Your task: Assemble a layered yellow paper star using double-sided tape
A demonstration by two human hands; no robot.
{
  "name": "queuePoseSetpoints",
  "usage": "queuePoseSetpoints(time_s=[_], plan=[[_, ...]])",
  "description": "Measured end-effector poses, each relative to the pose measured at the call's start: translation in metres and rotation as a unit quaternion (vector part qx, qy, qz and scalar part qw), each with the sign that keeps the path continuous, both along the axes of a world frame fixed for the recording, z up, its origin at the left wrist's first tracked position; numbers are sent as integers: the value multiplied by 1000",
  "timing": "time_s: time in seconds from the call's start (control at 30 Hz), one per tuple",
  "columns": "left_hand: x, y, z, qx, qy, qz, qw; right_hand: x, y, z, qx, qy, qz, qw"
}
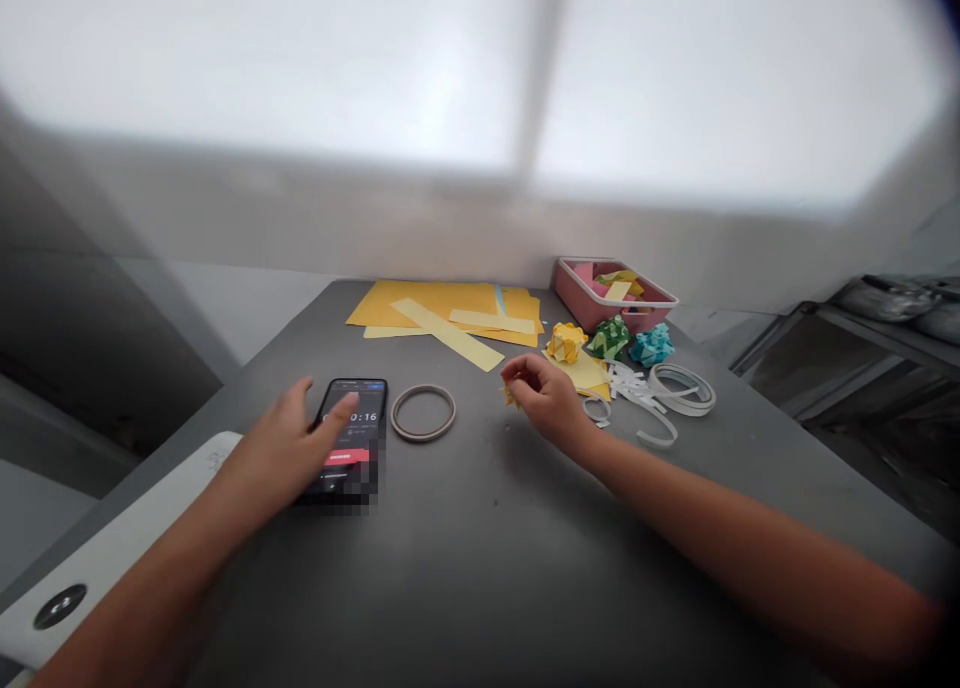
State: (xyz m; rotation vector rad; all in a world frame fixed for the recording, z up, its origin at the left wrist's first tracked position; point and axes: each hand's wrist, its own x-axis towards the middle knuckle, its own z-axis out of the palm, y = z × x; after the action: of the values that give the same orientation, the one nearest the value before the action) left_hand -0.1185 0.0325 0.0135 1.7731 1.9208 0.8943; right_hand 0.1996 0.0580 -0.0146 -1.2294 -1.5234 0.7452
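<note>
My left hand (289, 438) is over a black phone (364, 433) lying on the grey table, thumb stretched across its lit timer screen, fingers apart. Whether the thumb touches the glass I cannot tell. My right hand (546, 393) pinches a small yellow folded-paper piece (510, 392) just above the table, mostly hidden by the fingers. Behind that hand sits a yellow folded-paper ball (566, 342), beside a green one (609, 338) and a blue one (652, 345). Between the hands lies a ring-shaped roll of tape (423, 413).
Yellow paper sheets (382, 303) and pale strips (457, 340) lie at the back. A pink basket (596, 308) of paper scraps stands back right. White coiled strips (697, 396) and cut white bits (634, 386) lie at right. A white board-like object (142, 528) runs along the left.
</note>
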Motion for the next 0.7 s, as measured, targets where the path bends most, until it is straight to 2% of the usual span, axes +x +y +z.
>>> queuePoseSetpoints(time_s=[0.03,0.07,0.13,0.17,0.23,0.3,0.37,0.53,0.7], plan=[[6,-2,4,-19,78,28,996,-3,5,-1,-7,12,-3,1000],[16,-5,8,-6,135,23,991,-6,9,-2,-16,24,-3,1000],[43,-13,17,65,159,-43,984,-12,12,-2,-34,50,2,998],[58,-16,20,70,122,-90,986,-16,11,-1,-44,63,8,997],[87,-20,21,4,-11,-146,989,-23,3,1,-62,86,26,994],[110,-20,16,-89,-178,-190,961,-28,-9,4,-77,104,50,990],[124,-16,8,-126,-276,-210,929,-31,-23,6,-94,119,74,986],[128,-13,-5,-170,-362,-250,882,-26,-46,5,-118,152,93,977],[123,-19,-7,-187,-387,-258,865,-22,-55,1,-112,178,106,972]])
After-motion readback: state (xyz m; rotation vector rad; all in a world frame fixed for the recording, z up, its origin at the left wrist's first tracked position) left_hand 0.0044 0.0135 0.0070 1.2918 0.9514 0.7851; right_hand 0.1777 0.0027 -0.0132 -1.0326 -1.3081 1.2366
